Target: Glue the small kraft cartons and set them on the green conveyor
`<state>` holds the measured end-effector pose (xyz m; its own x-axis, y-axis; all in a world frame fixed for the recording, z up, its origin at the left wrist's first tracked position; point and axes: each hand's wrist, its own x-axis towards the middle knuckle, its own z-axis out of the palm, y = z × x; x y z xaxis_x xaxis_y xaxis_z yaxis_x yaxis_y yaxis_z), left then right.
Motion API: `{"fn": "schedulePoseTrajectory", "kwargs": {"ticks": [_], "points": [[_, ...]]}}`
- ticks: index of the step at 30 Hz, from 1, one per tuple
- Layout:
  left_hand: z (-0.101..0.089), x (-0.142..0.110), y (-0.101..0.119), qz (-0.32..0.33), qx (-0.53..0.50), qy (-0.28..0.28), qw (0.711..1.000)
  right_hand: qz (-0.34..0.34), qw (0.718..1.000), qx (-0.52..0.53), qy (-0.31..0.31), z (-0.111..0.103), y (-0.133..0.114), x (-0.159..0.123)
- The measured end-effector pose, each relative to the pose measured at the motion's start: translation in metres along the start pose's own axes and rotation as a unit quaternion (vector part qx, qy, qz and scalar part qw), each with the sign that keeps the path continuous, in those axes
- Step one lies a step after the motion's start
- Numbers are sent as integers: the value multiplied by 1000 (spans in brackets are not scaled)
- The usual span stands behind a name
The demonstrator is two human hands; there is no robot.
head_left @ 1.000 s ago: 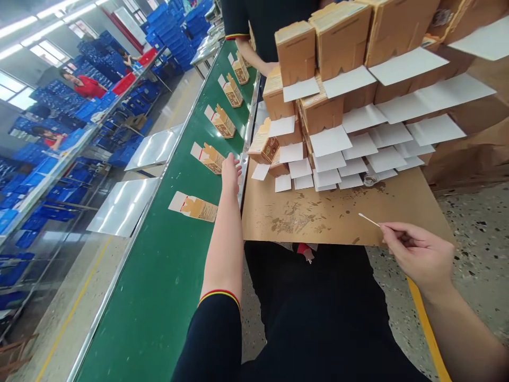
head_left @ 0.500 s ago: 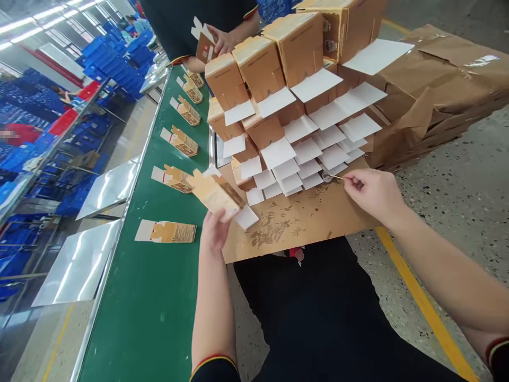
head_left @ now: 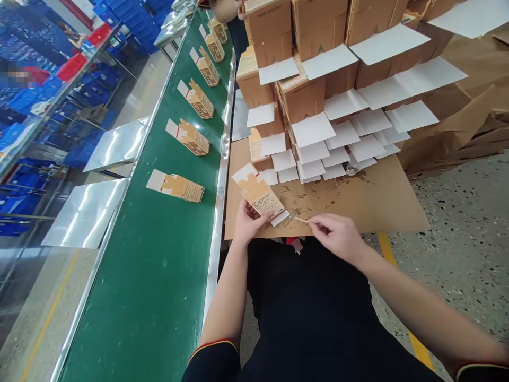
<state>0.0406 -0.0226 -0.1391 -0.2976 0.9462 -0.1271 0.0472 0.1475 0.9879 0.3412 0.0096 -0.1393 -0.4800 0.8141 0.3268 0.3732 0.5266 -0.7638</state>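
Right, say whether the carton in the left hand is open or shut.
Open: the carton has flaps sticking out at both ends.

Swab (head_left: pixel 302 220) shifted from dish (head_left: pixel 352 169) toward held box (head_left: pixel 261 195).

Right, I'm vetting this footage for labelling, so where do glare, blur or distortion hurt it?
Head view: white glare streaks the nearer metal table; blue crates at upper left look smeared; the right forearm is slightly soft and looks stretched towards the edge; the held carton is clearer, its finest print unreadable.
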Motion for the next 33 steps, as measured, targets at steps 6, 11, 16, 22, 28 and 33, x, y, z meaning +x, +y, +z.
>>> {"fn": "schedulePoseTrajectory", "kwargs": {"ticks": [6,11,16,22,28,33], "points": [[2,0,5,26,38,0,999,-33,999,-15,-33,63,-6,15],[10,-8,-4,53,59,15,997,-24,1000,9,5,35,-7,8],[18,-26,-11,82,124,47,988,39,998,15,45,-6,-10,-25],[26,-28,-10,87,156,41,983,77,993,21,82,-19,-12,-37],[-25,-27,-5,76,109,169,977,83,987,57,126,-22,-14,-28],[-147,-40,8,97,90,412,902,96,980,56,165,-35,-4,-36]]}}
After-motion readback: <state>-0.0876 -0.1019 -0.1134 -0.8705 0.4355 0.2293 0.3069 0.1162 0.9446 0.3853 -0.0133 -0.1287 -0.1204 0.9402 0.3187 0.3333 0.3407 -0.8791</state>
